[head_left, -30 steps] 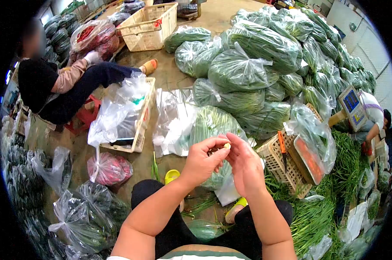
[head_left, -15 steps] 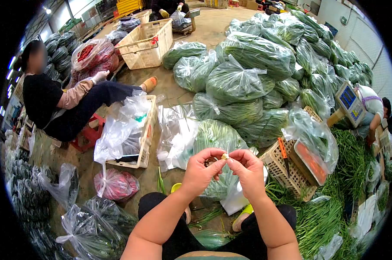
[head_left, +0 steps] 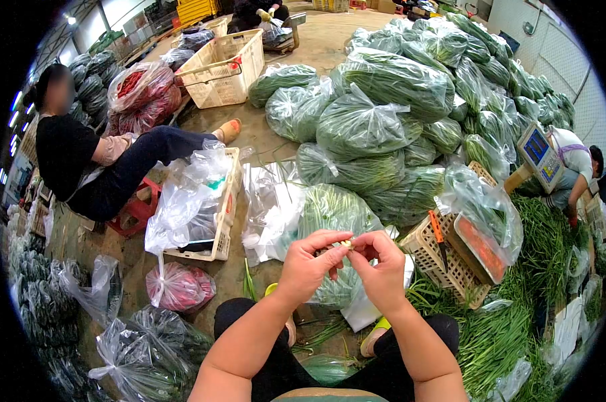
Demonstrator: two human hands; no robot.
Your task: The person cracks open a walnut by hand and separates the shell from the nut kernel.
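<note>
My left hand [head_left: 308,266] and my right hand [head_left: 379,269] meet in front of me, with thumbs and fingertips pinched together around a small pale yellowish-white piece [head_left: 346,243]. The fingers cover most of it, so I cannot tell its kind. Just beyond the hands, a clear plastic bag of long green leafy stalks [head_left: 336,209] lies on the floor, and white plastic sheeting [head_left: 271,211] is beside it.
On the right, an orange-handled knife [head_left: 439,238] rests against a crate [head_left: 444,271] near loose green stalks [head_left: 494,342]. A scale display [head_left: 541,159] stands behind. Bagged greens [head_left: 397,84] are heaped ahead. A seated person [head_left: 68,144] is left, beside a crate of plastic bags [head_left: 226,214].
My right fingers have closed in further over the small pale piece, hiding more of it. At left, the seated person's gloved hand has dropped out of sight.
</note>
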